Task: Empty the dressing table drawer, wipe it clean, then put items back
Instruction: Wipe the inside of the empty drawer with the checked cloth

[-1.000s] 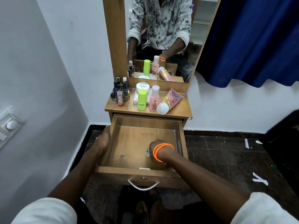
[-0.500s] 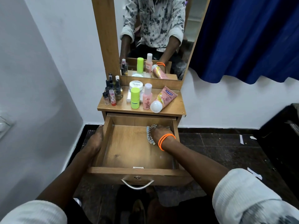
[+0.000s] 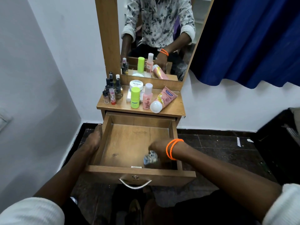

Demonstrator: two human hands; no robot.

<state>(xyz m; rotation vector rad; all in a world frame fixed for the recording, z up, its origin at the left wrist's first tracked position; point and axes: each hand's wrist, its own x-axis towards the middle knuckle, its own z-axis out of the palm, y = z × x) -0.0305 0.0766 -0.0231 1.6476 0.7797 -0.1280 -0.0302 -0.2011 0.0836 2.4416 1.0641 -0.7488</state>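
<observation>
Drawer (image 3: 129, 143) pulled fully out of dressing table (image 3: 172, 109), wooden floor mostly bare. Left hand (image 3: 95, 137) outside the drawer's left wall, fingers hooked over its top edge, gripping it. Right hand (image 3: 159, 147) down inside the drawer near the front right corner, orange bangles (image 3: 172, 148) on the wrist. Just below and left of that hand, touching the fingers: small silvery beaded object (image 3: 150, 157), motion-blurred, too smeared to identify; fingers curled toward it, but grip cannot be told from contact. Small pale lock tab (image 3: 136, 166) at front wall, left of the right hand. Metal handle (image 3: 135, 184) on the drawer front. Well beyond both hands, on the tabletop: green stick (image 3: 135, 97), pink bottle (image 3: 147, 98), pink tube (image 3: 164, 99) lying flat, white jar (image 3: 136, 84), cluster of small dark bottles (image 3: 112, 90).
</observation>
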